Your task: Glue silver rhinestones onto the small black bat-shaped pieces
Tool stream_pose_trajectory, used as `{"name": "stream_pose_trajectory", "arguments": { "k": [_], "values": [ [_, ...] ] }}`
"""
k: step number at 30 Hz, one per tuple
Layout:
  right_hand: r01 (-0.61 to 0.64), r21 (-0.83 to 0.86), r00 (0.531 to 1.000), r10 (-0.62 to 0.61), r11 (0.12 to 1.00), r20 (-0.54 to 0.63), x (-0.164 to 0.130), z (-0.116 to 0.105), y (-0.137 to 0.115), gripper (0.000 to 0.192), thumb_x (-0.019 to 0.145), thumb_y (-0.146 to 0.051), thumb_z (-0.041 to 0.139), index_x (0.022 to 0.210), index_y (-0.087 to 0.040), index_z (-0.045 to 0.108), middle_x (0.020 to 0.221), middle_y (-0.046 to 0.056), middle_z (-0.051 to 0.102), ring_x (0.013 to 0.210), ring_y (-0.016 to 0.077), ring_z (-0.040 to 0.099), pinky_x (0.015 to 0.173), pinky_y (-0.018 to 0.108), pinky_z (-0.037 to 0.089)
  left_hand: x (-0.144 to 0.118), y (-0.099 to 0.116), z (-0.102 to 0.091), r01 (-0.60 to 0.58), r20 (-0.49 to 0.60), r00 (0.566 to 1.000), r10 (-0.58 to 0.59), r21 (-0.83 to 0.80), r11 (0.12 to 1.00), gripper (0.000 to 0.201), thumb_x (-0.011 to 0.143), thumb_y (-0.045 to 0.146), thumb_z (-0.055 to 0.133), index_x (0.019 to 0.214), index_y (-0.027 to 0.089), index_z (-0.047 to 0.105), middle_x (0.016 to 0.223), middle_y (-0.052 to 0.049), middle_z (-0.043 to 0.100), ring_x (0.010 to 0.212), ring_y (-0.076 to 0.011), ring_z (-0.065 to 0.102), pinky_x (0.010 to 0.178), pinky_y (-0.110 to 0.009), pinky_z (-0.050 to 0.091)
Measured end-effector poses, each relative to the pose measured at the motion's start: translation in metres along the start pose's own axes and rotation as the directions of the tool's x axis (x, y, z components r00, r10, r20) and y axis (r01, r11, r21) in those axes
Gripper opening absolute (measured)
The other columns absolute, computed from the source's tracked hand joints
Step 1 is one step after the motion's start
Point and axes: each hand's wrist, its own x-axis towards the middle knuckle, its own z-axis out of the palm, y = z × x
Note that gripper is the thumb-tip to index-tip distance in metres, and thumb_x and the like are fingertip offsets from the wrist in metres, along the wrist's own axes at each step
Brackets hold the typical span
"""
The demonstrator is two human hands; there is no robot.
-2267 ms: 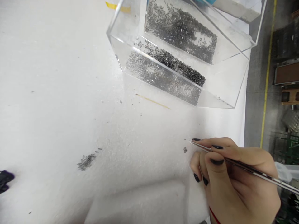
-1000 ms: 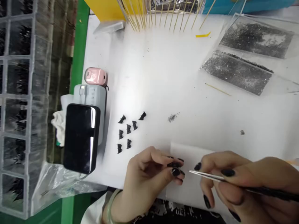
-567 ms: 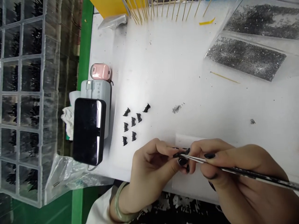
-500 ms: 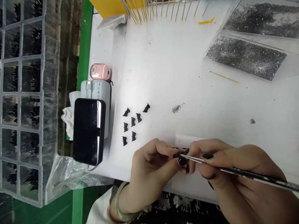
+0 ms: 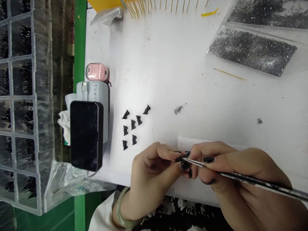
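Observation:
My left hand [image 5: 154, 179] is closed in a pinch low in the middle of the view, around a small dark piece [image 5: 178, 159] that is mostly hidden by the fingers. From the right, my right hand [image 5: 231, 170] grips a pair of tweezers [image 5: 243, 178], dark-handled with bare metal tips. Those tips reach in between the left fingertips and meet the dark piece there. Fingers of both hands touch. Left of them on the white surface [image 5: 163, 73] lie several small black bat-like pieces [image 5: 133, 124]. A little pile of tiny dark bits [image 5: 178, 109] sits above the hands.
On the left are a phone [image 5: 85, 134] on a pale power bank [image 5: 103, 93], a pink case [image 5: 96, 72] and a compartment box [image 5: 21, 106] of black pieces. Bags of dark bits [image 5: 252, 51], a thin yellow stick [image 5: 229, 74] and several upright sticks [image 5: 166, 4] are farther back.
The whole view has shifted slightly, so things appear a little farther left. Both hands keep the same pose, with the tweezer tips still at the left fingertips.

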Motion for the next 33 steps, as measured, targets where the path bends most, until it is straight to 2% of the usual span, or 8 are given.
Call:
{"name": "stream_pose_trajectory", "arguments": {
  "k": [5,10,15,19,23,25,29,33],
  "values": [
    [-0.023,0.048,1.000,0.024,0.999,-0.011,0.006,0.003,-0.005,0.011,0.102,-0.022,0.073,0.100,-0.027,0.063,0.102,0.000,0.078,0.096,0.0175,0.081,0.081,0.019,0.069,0.001,0.001,-0.001,0.004,0.030,1.000,-0.004,-0.015,1.000,0.022,0.087,0.002,0.085,0.086,0.023,0.079,0.086,0.000,0.085,0.070,-0.0151,0.082,0.069,-0.020,0.069],
    [-0.139,0.121,0.988,0.146,0.983,-0.050,0.011,0.005,-0.010,0.013,0.101,-0.030,0.075,0.096,-0.031,0.063,0.092,-0.005,0.078,0.100,0.0145,0.079,0.084,0.016,0.065,0.001,0.000,-0.004,0.012,0.089,0.996,-0.008,-0.047,0.999,0.019,0.094,0.005,0.079,0.091,0.024,0.078,0.080,0.001,0.085,0.070,-0.0138,0.082,0.069,-0.020,0.069],
    [-0.135,0.069,0.990,0.137,0.988,-0.029,0.009,0.002,-0.009,0.014,0.102,-0.035,0.075,0.094,-0.030,0.064,0.089,-0.005,0.075,0.097,0.0133,0.080,0.087,0.014,0.063,0.000,-0.003,-0.007,-0.001,0.116,0.993,0.007,-0.052,0.999,0.023,0.096,0.003,0.077,0.095,0.026,0.078,0.083,0.003,0.085,0.073,-0.0119,0.082,0.072,-0.018,0.068],
    [-0.125,-0.026,0.992,0.124,0.992,-0.035,0.008,0.003,-0.007,0.023,0.110,-0.050,0.061,0.097,-0.031,0.062,0.088,-0.004,0.073,0.094,0.0142,0.079,0.083,0.018,0.066,0.000,-0.004,-0.008,-0.014,0.121,0.992,0.019,-0.039,0.999,0.023,0.095,0.003,0.077,0.096,0.026,0.078,0.086,0.002,0.086,0.074,-0.0137,0.083,0.072,-0.020,0.069],
    [-0.147,0.070,0.989,0.149,0.987,-0.017,0.012,0.005,-0.008,0.015,0.106,-0.038,0.070,0.095,-0.030,0.064,0.089,-0.004,0.072,0.096,0.0133,0.079,0.087,0.017,0.064,-0.001,-0.006,-0.010,-0.031,0.116,0.993,0.032,-0.011,0.999,0.019,0.096,0.007,0.077,0.097,0.026,0.077,0.086,0.001,0.086,0.073,-0.0158,0.083,0.070,-0.023,0.069],
    [-0.158,0.138,0.987,0.159,0.978,0.007,0.013,0.005,-0.008,0.012,0.102,-0.032,0.074,0.095,-0.030,0.064,0.092,-0.004,0.073,0.089,0.0123,0.078,0.078,0.016,0.064,-0.002,-0.007,-0.011,-0.040,0.116,0.993,0.038,0.009,0.999,0.019,0.096,0.007,0.078,0.097,0.026,0.076,0.086,0.001,0.086,0.074,-0.0159,0.083,0.070,-0.023,0.069],
    [-0.172,0.166,0.985,0.166,0.971,0.046,0.011,0.003,-0.006,0.008,0.107,-0.030,0.068,0.103,-0.031,0.061,0.096,-0.003,0.073,0.072,0.0114,0.074,0.056,0.016,0.060,-0.003,-0.007,-0.011,-0.043,0.104,0.994,0.039,0.038,0.998,0.017,0.094,0.008,0.080,0.094,0.024,0.075,0.085,0.000,0.086,0.072,-0.0162,0.083,0.068,-0.021,0.068],
    [-0.171,0.137,0.985,0.171,0.976,0.015,0.008,0.004,-0.006,0.011,0.110,-0.041,0.063,0.104,-0.032,0.060,0.094,-0.002,0.072,0.077,0.0160,0.077,0.057,0.019,0.063,-0.002,-0.004,-0.010,-0.028,0.092,0.995,0.026,0.023,0.999,0.015,0.093,0.009,0.082,0.092,0.023,0.075,0.083,-0.001,0.086,0.070,-0.0164,0.083,0.066,-0.021,0.068]
  ]
}}
